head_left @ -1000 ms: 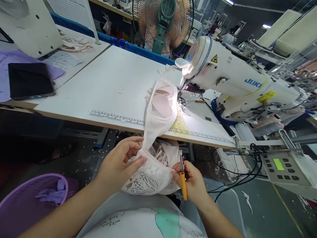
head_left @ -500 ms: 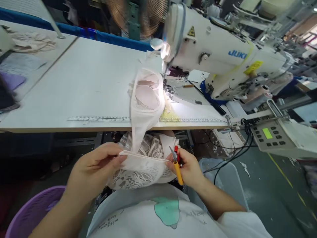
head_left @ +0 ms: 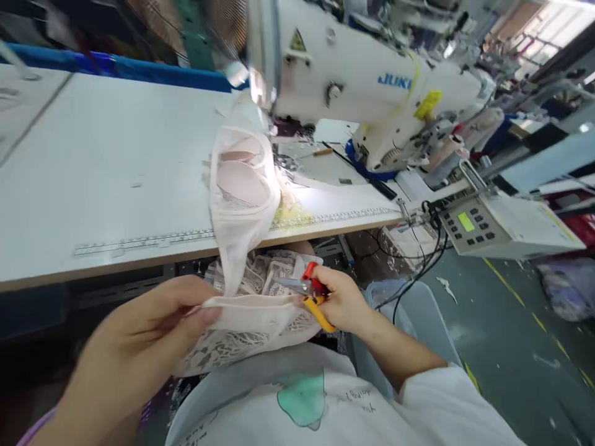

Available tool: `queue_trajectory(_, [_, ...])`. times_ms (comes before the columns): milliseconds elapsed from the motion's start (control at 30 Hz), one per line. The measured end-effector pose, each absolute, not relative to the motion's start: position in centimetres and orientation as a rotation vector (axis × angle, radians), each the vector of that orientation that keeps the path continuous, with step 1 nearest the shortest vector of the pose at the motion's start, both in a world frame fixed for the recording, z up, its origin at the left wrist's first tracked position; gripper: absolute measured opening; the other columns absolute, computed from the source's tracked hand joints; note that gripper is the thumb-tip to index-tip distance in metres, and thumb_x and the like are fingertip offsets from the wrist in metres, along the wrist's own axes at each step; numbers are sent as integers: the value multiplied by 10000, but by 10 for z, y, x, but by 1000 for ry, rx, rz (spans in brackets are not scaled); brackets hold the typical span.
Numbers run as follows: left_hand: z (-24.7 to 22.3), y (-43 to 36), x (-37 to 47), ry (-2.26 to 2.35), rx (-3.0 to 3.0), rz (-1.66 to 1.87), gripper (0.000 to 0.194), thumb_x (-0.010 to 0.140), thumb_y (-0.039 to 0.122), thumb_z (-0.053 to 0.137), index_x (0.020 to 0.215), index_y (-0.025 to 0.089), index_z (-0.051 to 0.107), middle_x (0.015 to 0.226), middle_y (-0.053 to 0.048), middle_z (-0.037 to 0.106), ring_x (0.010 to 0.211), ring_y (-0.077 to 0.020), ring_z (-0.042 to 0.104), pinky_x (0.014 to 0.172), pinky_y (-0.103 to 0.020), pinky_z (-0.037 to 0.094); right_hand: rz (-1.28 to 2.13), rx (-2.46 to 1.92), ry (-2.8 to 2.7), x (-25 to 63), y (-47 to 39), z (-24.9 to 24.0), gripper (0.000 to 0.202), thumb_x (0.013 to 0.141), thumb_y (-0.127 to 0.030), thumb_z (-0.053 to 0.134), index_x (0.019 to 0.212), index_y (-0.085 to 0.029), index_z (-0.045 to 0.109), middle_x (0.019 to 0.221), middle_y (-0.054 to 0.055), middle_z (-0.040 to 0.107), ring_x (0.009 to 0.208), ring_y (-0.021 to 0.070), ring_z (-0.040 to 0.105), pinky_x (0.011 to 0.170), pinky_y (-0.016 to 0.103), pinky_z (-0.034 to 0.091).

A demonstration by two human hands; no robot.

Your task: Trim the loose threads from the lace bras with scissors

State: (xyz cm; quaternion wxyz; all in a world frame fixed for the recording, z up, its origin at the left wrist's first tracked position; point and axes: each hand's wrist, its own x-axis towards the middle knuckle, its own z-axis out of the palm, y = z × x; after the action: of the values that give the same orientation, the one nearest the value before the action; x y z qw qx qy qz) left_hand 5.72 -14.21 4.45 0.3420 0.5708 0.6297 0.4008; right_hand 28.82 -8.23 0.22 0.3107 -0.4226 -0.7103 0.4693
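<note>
A pale pink-white lace bra lies over the table's front edge, one cup facing up beside the sewing machine's needle area and the rest hanging towards my lap. My left hand pinches the upper edge of its hanging lace part between thumb and fingers. At the other end of that edge, my right hand grips small scissors with one red and one orange handle. Their blades point left, just above the bra's edge. Whether the right fingertips also pinch the fabric is hard to see.
A white sewing machine stands over the table, whose front edge carries a printed ruler. A control box hangs at the right. Black cables dangle above a clear plastic bin. More lace fabric bunches under the table edge.
The view has swung right. The scissors have turned from pointing upward to pointing left, and their handles have spread apart. My left hand keeps its pinch on the bra.
</note>
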Motion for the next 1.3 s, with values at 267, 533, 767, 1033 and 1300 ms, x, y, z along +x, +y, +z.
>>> queue_trajectory(267, [50,-121,80,1390,1639,886,190,778,311,513,649,212,611,627,4,596,581,-141,539,510,-215,406,1374,-733,-1913,267,-66,48,190,677,-279,678,751,-192,526,799,37,622,632,130,528,580,268,450])
queue_trajectory(533, [46,-122,81,1389,1617,955,197,778,320,504,636,202,574,577,25,535,506,-117,468,441,-204,361,1349,-733,-2057,250,-56,48,214,729,-352,618,760,-193,478,699,0,533,609,113,482,581,262,435])
queue_trajectory(767, [36,-132,89,1495,1600,1095,171,767,343,519,713,214,619,638,17,620,571,-137,549,515,-206,428,1406,-820,-1998,242,-64,48,230,732,-364,600,767,-204,438,739,1,525,644,115,480,595,254,440])
queue_trajectory(1033, [36,-135,78,1375,1014,1208,120,703,334,656,705,214,645,654,25,641,587,-118,542,523,-196,437,1282,-658,-2221,247,-52,30,394,631,-445,718,817,-189,483,839,27,577,730,134,529,657,251,457])
queue_trajectory(1300, [39,-142,78,1691,683,1356,145,640,282,727,718,196,641,559,24,609,433,-120,539,353,-182,426,1582,-854,-1986,253,-84,-28,391,640,-460,678,766,-197,418,708,-24,469,606,97,448,536,222,411])
